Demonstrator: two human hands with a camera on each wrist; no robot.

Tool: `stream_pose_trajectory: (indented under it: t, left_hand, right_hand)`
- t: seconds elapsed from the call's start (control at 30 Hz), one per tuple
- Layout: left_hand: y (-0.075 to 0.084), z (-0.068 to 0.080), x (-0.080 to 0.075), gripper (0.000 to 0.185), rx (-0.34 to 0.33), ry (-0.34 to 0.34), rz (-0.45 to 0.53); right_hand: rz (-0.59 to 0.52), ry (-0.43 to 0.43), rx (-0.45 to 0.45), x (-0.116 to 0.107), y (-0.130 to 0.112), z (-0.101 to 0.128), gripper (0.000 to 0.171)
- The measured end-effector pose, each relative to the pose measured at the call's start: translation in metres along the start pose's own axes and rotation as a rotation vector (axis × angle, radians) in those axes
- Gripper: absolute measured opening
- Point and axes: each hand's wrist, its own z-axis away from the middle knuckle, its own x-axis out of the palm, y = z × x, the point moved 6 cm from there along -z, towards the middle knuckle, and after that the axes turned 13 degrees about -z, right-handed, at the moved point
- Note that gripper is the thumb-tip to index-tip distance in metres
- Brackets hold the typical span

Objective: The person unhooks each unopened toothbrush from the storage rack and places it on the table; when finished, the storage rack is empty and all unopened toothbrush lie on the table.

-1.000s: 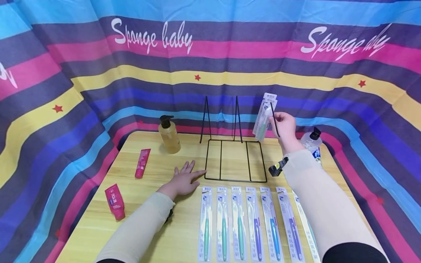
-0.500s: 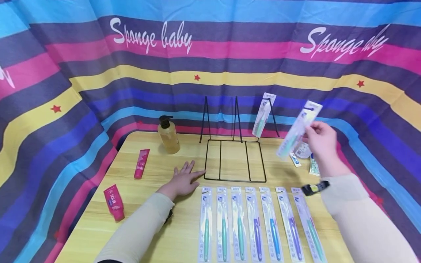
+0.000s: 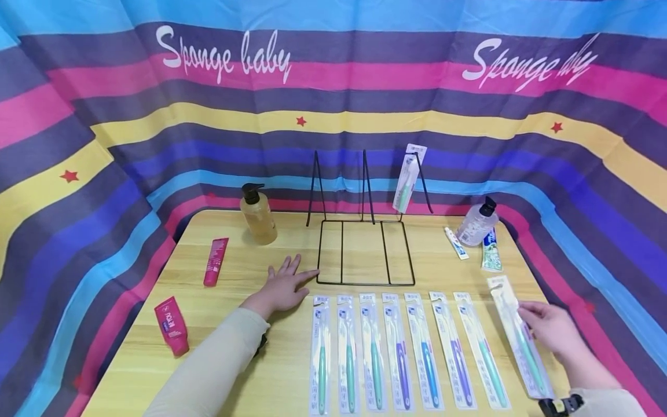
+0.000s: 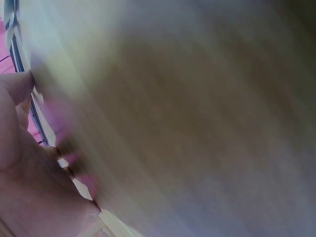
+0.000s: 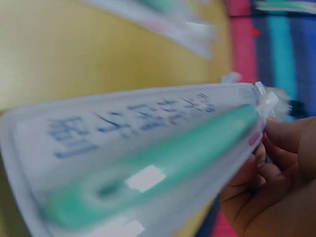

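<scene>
Packaged toothbrush [image 3: 520, 336] pinched in my right hand [image 3: 551, 331]
Its clear blister pack with green handle lay just right of the toothbrush row [image 3: 401, 353]; my left hand [image 3: 283, 285] rested flat, fingers relaxed.

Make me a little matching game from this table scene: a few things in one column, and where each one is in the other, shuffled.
Things:
1. amber pump bottle
2. packaged toothbrush with a green handle
3. left hand
4. hanging toothbrush pack

Places:
A. on the wire rack's right upright
B. flat on the table, fingertips at the rack's base
C. held in the right hand
D. back of the table, left of the rack

Pairs: 1-D, 2-C, 3-B, 4-A
</scene>
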Motion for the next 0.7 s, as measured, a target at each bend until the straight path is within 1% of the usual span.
stream_pose_trajectory:
  t: [0.1, 0.17, 0.27, 0.37, 0.47, 0.6, 0.7]
  left_hand:
    - [0.001, 0.0, -0.001, 0.054, 0.004, 0.003, -0.006]
    - [0.001, 0.0, -0.002, 0.054, 0.005, 0.004, -0.007]
    - [-0.001, 0.0, -0.001, 0.055, 0.0, 0.007, -0.006]
    - [-0.003, 0.0, 0.0, 0.055, 0.0, 0.013, -0.007]
    - [-0.003, 0.0, 0.001, 0.055, -0.002, 0.012, -0.008]
    - [-0.003, 0.0, 0.0, 0.055, -0.006, 0.002, -0.001]
    - [-0.001, 0.0, -0.001, 0.055, -0.005, -0.001, 0.005]
  right_hand:
    - [0.074, -0.049, 0.027, 0.015, 0.016, 0.003, 0.043]
    - [0.115, -0.048, 0.022, 0.021, 0.022, 0.003, 0.039]
    - [0.119, -0.046, 0.033, 0.027, 0.027, 0.002, 0.035]
    - [0.086, -0.053, 0.076, 0.03, 0.03, 0.001, 0.034]
    - [0.105, -0.055, 0.082, 0.031, 0.028, 0.001, 0.033]
    - [0.224, -0.047, 0.028, 0.03, 0.021, 0.0, 0.031]
    - [0.256, -0.057, 0.021, 0.029, 0.016, -0.001, 0.029]
